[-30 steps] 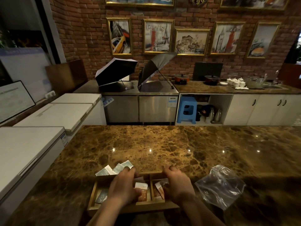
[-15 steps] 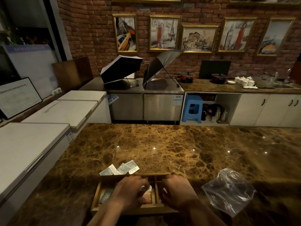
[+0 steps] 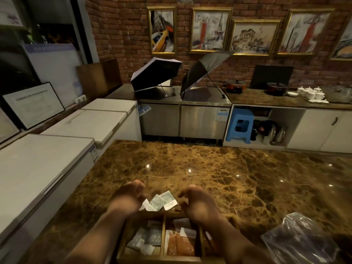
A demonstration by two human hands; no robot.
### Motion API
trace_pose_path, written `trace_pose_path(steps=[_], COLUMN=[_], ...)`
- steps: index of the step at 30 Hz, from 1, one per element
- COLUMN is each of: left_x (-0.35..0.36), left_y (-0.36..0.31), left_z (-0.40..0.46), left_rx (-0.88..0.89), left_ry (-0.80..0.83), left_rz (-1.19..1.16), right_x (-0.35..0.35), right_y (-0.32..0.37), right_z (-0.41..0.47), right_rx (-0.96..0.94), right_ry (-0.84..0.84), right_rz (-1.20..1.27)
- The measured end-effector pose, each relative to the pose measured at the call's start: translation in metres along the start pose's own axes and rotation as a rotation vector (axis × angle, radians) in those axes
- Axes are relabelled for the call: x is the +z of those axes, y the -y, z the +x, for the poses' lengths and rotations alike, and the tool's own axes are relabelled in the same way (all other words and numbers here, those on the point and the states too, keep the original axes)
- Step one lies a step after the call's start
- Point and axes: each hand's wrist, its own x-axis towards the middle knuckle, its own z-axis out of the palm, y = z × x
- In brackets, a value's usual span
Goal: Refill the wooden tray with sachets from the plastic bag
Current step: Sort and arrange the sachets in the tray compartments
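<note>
The wooden tray (image 3: 163, 236) sits at the near edge of the marble counter, its compartments holding grey-green and orange sachets (image 3: 180, 244). Several loose grey-green and white sachets (image 3: 160, 201) lie on the counter just beyond the tray. My left hand (image 3: 128, 196) hovers to the left of these loose sachets and my right hand (image 3: 198, 201) to their right, both with fingers curled and apart, holding nothing. The clear plastic bag (image 3: 299, 239) lies crumpled on the counter at the right, away from both hands.
The brown marble counter (image 3: 219, 168) stretches ahead. White chest freezers (image 3: 47, 159) line the left. Across an aisle stand a steel cabinet with two open umbrellas (image 3: 156, 77), a blue stool (image 3: 240, 124), pots and cups on a back counter.
Both hands have lifted out of the tray and moved forward to flank the loose sachets. The camera has shifted nearer the counter.
</note>
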Motion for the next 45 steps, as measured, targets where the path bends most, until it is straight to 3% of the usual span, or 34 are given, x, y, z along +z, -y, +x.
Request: trace_pose_path(steps=[6, 16, 24, 35, 40, 45], left_x=[0.007, 0.024, 0.029, 0.025, 0.012, -0.014], left_y=[0.021, 0.028, 0.029, 0.023, 0.012, -0.004], left_z=[0.025, 0.032, 0.033, 0.028, 0.024, 0.012], left_rx=[-0.115, -0.144, -0.156, -0.21, -0.185, -0.152], left_ry=[0.045, 0.128, 0.13, 0.111, -0.018, 0.06], left_rz=[0.028, 0.194, 0.111, 0.019, -0.162, -0.286], right_x=[0.026, 0.064, 0.068, 0.061, 0.051, 0.034], right_y=[0.025, 0.041, 0.047, 0.044, 0.038, 0.036], right_z=[0.042, 0.065, 0.069, 0.063, 0.056, 0.047], right_rx=[0.077, 0.131, 0.192, 0.173, 0.125, 0.164], right_ry=[0.113, 0.175, 0.159, 0.068, -0.064, -0.157], right_rz=[-0.005, -0.054, 0.001, 0.178, 0.244, 0.332])
